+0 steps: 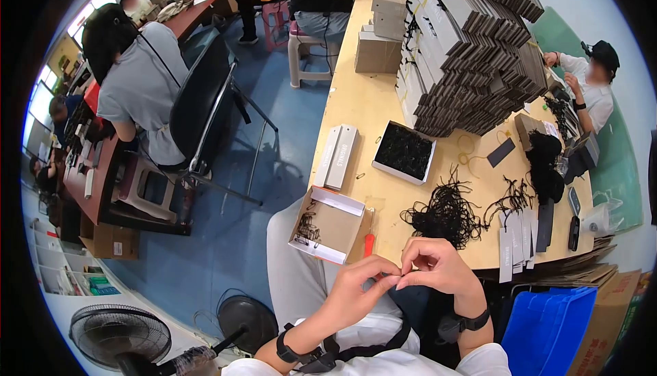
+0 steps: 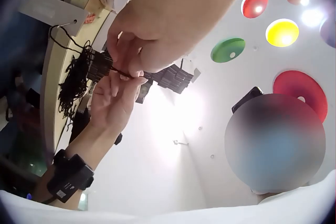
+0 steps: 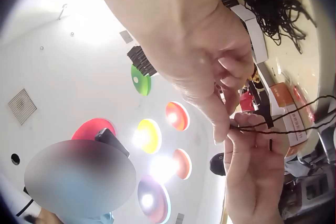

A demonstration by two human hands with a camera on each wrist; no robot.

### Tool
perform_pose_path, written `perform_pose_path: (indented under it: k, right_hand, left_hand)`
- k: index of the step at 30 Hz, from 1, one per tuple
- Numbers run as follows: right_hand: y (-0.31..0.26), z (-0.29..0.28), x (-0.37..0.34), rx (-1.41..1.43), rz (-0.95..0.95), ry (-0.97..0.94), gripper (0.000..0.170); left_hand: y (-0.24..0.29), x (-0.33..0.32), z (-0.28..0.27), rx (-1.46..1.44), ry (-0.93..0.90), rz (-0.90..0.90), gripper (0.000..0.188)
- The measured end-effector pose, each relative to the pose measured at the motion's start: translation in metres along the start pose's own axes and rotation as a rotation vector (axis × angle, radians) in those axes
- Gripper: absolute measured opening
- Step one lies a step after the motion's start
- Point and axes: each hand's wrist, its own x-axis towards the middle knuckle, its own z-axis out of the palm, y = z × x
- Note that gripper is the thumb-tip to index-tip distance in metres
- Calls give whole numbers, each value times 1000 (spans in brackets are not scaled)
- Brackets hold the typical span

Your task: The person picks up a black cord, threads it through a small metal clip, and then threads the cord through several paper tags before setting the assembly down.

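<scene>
Both hands meet at the front edge of the table, fingertips together. My left hand (image 1: 363,286) and my right hand (image 1: 438,266) pinch a thin black cord (image 3: 286,130) between thumbs and fingers. Two strands of it run away from the fingertips in the right wrist view. Seen from the left wrist, a cord loop passes through the hole of a pale grey tag (image 2: 50,9) and leads toward the fingers. The fingers mostly cover the cord's held end. Just beyond the hands lies a tangled heap of black cords (image 1: 448,212).
An open box (image 1: 359,215) with a few small loops stands left of the hands, a red-handled tool (image 1: 369,242) beside it. Farther back are a box of black cords (image 1: 430,164) and tall stacks of grey tags (image 1: 472,54). Corded tags (image 1: 517,239) overhang the right front edge.
</scene>
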Motion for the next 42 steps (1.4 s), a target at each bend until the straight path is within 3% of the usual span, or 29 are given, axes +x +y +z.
perform_pose_path:
  k: [4, 9, 14, 21, 34, 38, 42]
  right_hand:
    - [5, -2, -6, 77, 101, -26, 22]
    - [5, 2, -9, 197, 61, 24, 16]
    - [7, 0, -9, 224, 43, -2, 12]
    - [17, 3, -9, 149, -167, -27, 8]
    - [27, 8, -8, 225, -248, -38, 10]
    - [24, 12, -8, 349, -161, -6, 11]
    - [32, 3, -6, 238, -202, -116, 12]
  left_hand:
    - [-5, 1, 1, -104, -73, -35, 11]
    - [-13, -2, 5, -404, -110, -124, 14]
    - [-15, -4, 4, -466, -171, -181, 16]
    - [-6, -5, -2, -568, -258, -224, 16]
    - [-8, -4, -8, -592, -332, -216, 11]
    - [-13, -2, -11, -547, -370, -218, 12]
    - [-12, 0, -15, -470, -413, -206, 15]
